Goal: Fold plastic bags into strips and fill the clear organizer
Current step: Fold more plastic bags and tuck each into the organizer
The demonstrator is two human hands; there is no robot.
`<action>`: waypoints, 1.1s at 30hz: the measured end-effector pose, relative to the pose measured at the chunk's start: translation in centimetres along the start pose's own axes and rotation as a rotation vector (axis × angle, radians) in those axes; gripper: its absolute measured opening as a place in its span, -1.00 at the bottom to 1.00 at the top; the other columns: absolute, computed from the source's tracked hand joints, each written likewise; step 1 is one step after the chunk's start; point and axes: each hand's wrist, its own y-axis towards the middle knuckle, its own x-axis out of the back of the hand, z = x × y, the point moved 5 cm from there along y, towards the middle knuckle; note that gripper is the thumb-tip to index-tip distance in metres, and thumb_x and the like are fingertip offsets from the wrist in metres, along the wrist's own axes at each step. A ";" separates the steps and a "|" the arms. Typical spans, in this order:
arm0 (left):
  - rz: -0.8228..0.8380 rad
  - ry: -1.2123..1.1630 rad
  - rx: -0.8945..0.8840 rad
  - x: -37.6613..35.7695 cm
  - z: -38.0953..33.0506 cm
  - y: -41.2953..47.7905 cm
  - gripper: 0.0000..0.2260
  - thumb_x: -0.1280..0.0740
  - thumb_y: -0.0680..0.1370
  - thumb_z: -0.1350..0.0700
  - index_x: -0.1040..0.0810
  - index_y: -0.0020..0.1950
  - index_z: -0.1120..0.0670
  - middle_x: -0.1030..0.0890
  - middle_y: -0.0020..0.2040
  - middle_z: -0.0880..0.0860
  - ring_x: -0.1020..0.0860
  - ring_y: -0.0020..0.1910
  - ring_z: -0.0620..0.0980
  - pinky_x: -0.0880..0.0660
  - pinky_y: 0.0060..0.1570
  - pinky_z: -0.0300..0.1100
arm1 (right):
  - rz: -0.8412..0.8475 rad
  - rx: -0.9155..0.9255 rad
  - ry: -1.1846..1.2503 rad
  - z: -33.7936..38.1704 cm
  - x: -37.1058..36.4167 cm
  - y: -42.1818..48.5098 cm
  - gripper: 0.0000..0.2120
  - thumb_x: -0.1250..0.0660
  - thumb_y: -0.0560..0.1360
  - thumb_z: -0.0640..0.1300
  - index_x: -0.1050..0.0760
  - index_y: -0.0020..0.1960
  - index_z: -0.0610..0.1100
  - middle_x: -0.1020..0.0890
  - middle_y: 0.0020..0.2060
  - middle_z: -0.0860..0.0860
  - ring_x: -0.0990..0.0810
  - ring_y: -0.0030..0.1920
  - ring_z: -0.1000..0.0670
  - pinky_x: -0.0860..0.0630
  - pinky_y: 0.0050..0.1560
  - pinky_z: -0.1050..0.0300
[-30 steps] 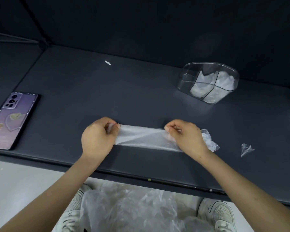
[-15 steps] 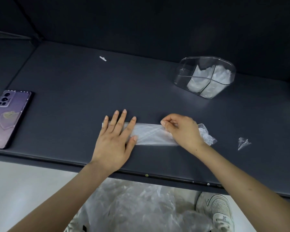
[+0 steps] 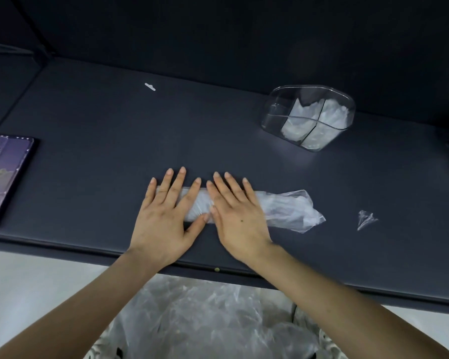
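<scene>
Plastic bag [image 3: 288,211]: folded strip, flat under both palms. Left hand [image 3: 166,216], right hand [image 3: 236,216]: fingers straight, spread, gripping nothing, likely pressing the crease. Clear organizer [image 3: 275,112]: beyond right hand's fingertips, part-filled.

We see a dark table [image 3: 88,151]. On it: a purple phone [image 3: 5,177] at the left edge, a folded plastic bag [image 3: 288,208] near the front, a clear organizer [image 3: 272,115] (partly filled) toward the back right, a plastic scrap [image 3: 366,220], a white sliver [image 3: 150,86].
</scene>
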 end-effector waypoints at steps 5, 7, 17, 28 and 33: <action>0.003 0.012 -0.001 0.2 -0.1 0.0 -0.40 0.04 0.60 -0.26 -0.22 0.55 0.02 -0.21 0.54 0.17 -0.13 0.54 0.14 0.02 0.48 0.08 | 0.097 -0.168 -0.101 -6.7 0.6 -3.8 -0.50 0.08 0.64 0.07 -0.28 0.49 -0.08 -0.30 0.48 -0.02 -0.25 0.49 -0.08 -0.03 0.45 -0.16; 0.008 0.020 0.000 0.1 0.0 0.0 -0.40 0.03 0.60 -0.26 -0.22 0.55 0.02 -0.21 0.54 0.16 -0.14 0.54 0.15 0.02 0.48 0.08 | 0.136 -0.280 -0.138 -10.2 1.5 -6.1 -0.46 0.17 0.64 0.13 -0.22 0.52 -0.07 -0.22 0.50 0.01 -0.19 0.51 -0.07 0.01 0.46 -0.15; 0.003 -0.003 -0.011 0.1 0.1 -0.1 -0.40 0.05 0.61 -0.27 -0.20 0.56 0.01 -0.18 0.55 0.16 -0.10 0.55 0.13 0.05 0.49 0.08 | 0.147 -0.003 -0.075 -1.4 0.3 -0.9 -0.47 0.06 0.62 0.08 -0.27 0.49 -0.15 -0.30 0.48 -0.11 -0.24 0.49 -0.12 -0.01 0.45 -0.19; 0.050 0.021 -0.115 0.2 0.6 0.5 -0.41 0.08 0.61 -0.27 -0.18 0.55 0.00 -0.15 0.56 0.15 -0.07 0.55 0.13 0.07 0.49 0.05 | 0.026 -0.245 -0.077 -8.2 4.8 -2.7 -0.43 -0.05 0.56 0.22 -0.62 0.13 -0.18 -0.65 0.09 -0.07 -0.60 0.08 -0.17 -0.49 0.07 -0.05; 0.020 0.003 -0.196 1.3 2.3 2.2 -0.35 0.04 0.58 -0.34 -0.20 0.54 0.02 -0.17 0.55 0.19 -0.06 0.55 0.14 0.15 0.50 0.13 | 0.162 -0.280 0.052 -7.0 4.4 -0.3 -0.78 -0.41 0.44 0.08 -0.64 -0.11 -0.08 -0.55 -0.08 0.01 -0.49 -0.01 -0.08 -0.32 0.05 0.08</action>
